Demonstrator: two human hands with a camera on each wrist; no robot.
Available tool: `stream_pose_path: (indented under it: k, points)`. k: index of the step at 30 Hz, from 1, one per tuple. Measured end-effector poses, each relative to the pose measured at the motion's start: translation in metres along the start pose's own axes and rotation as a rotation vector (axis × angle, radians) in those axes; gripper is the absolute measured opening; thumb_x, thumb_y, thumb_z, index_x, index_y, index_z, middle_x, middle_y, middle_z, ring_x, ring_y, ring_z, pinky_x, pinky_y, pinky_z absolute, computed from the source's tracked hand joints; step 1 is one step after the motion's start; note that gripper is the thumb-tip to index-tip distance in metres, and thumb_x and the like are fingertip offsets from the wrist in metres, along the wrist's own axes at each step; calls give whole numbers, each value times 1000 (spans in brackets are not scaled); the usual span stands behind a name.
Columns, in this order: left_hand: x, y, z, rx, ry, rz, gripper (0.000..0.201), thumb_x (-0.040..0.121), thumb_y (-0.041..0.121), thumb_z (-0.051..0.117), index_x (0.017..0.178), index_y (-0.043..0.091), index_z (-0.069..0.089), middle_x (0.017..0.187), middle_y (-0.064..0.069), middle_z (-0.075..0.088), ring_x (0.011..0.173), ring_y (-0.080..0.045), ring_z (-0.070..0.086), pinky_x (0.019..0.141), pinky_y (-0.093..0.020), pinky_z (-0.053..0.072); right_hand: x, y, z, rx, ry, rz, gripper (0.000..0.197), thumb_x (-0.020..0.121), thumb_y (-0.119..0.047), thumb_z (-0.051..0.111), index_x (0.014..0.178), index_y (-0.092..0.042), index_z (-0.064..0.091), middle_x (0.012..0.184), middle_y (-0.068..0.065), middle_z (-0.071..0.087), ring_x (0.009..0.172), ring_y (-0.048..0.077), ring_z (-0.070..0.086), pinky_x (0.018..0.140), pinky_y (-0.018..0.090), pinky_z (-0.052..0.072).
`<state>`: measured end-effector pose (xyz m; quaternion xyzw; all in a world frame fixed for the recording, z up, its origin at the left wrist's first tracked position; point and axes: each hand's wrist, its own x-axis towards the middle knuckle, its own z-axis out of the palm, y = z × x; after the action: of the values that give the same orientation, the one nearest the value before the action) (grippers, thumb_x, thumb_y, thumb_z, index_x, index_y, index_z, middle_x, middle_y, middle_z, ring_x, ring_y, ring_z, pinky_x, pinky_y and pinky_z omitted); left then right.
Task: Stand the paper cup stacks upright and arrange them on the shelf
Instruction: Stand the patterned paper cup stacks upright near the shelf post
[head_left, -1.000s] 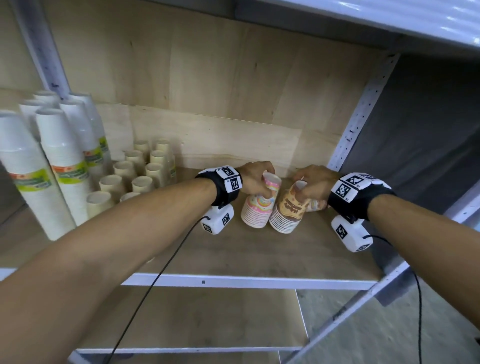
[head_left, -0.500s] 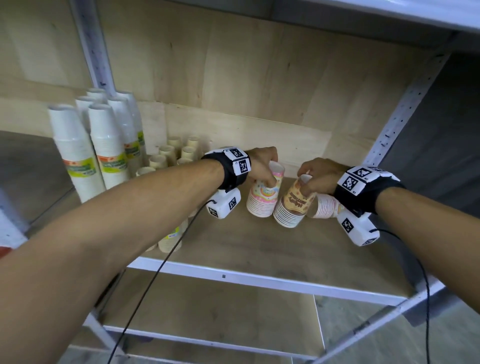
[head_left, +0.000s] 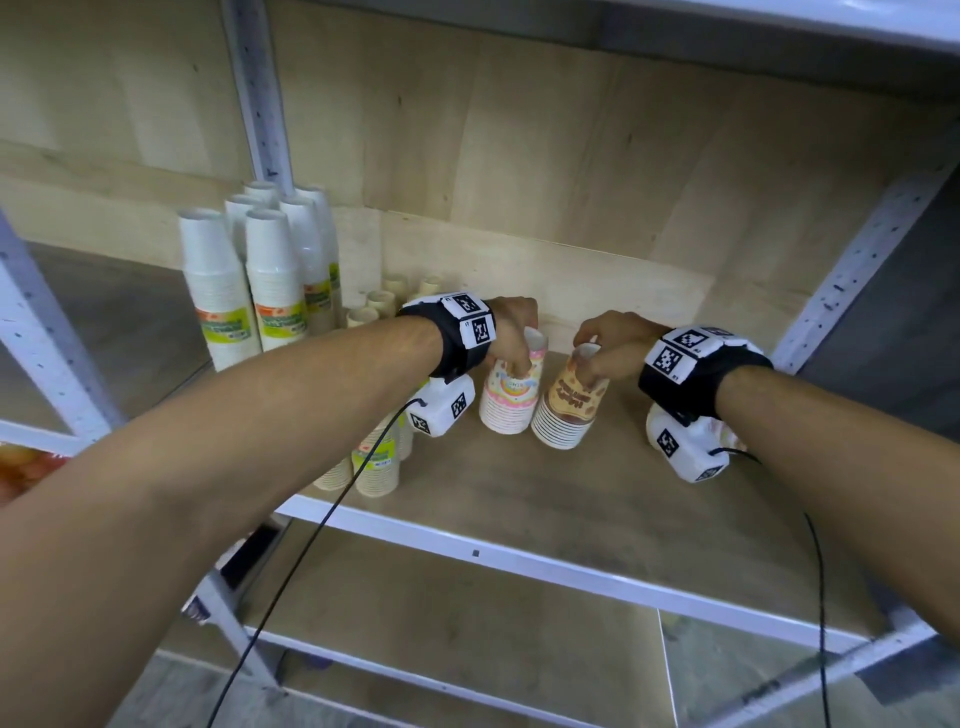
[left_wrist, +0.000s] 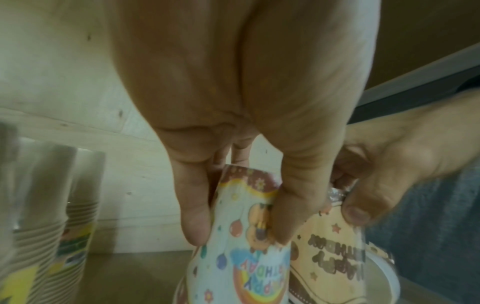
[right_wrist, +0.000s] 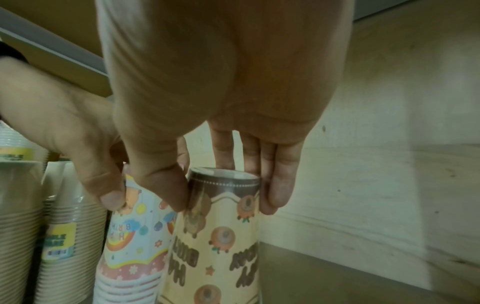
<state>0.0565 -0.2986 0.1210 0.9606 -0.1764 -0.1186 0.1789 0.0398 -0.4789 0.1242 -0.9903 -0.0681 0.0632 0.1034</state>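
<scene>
Two printed birthday cup stacks stand side by side, rims down, on the wooden shelf board (head_left: 613, 499). My left hand (head_left: 514, 343) grips the top of the pink rainbow stack (head_left: 509, 400) between thumb and fingers; the left wrist view shows the same stack (left_wrist: 239, 257). My right hand (head_left: 602, 348) pinches the top of the tan "Happy Birthday" stack (head_left: 569, 410), thumb on one side and fingers (right_wrist: 278, 185) on the other side of that stack (right_wrist: 221, 236). The pink stack (right_wrist: 135, 236) touches it on the left.
Tall white cup stacks (head_left: 249, 280) with green labels stand at the back left. Small beige cup stacks (head_left: 379, 306) sit behind my left wrist, more (head_left: 374, 462) under my forearm. Another cup stack (head_left: 727, 436) lies behind my right wrist camera. A metal upright (head_left: 857, 249) bounds the right.
Both hands have kept hold of their stacks. The two stacks now stand a little more upright and closer together. The head view has shifted right and nearer.
</scene>
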Motion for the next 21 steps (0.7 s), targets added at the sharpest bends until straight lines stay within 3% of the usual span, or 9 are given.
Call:
stream_pose_path:
  k: [4, 6, 10, 14, 18, 21]
  points:
    - [-3, -5, 3, 58, -32, -32, 46, 74, 16, 81, 112, 12, 56, 111, -9, 63, 100, -30, 66, 85, -47, 58, 7, -8, 9, 11, -13, -20, 38, 76, -23, 73, 113, -22, 65, 116, -2, 62, 99, 16, 57, 77, 24, 44]
    - [-2, -8, 5, 94, -47, -57, 48, 77, 17, 80, 118, 8, 56, 109, -8, 62, 103, -31, 65, 87, -43, 57, 9, -12, 14, -12, -4, -29, 36, 80, -22, 71, 116, -21, 65, 119, -2, 62, 104, 18, 58, 78, 25, 43]
    - [-2, -12, 7, 127, -42, -64, 56, 75, 16, 81, 124, 8, 55, 118, -11, 63, 103, -30, 65, 79, -37, 56, 11, -18, 20, -19, -29, -45, 38, 79, -22, 72, 117, -20, 65, 119, 0, 61, 105, 20, 59, 80, 26, 47]
    - [0, -15, 12, 124, -87, -109, 53, 81, 14, 77, 127, 6, 54, 122, -12, 61, 107, -29, 62, 93, -43, 54, 13, -18, 24, 22, -46, -66, 39, 75, -23, 73, 113, -19, 67, 114, 1, 64, 97, 19, 59, 73, 26, 47]
    - [1, -14, 9, 153, -64, -81, 59, 78, 16, 79, 130, 8, 52, 127, -11, 60, 109, -30, 62, 87, -38, 55, 15, -18, 27, 34, -30, -67, 43, 72, -23, 75, 113, -18, 67, 112, 2, 66, 99, 22, 62, 81, 32, 52]
    - [4, -12, 4, 217, -42, -59, 68, 80, 17, 78, 138, 9, 44, 135, -9, 52, 117, -28, 56, 78, -32, 48, 18, -16, 26, 62, -54, -76, 51, 70, -26, 79, 118, -19, 65, 113, 1, 64, 99, 20, 59, 83, 31, 51]
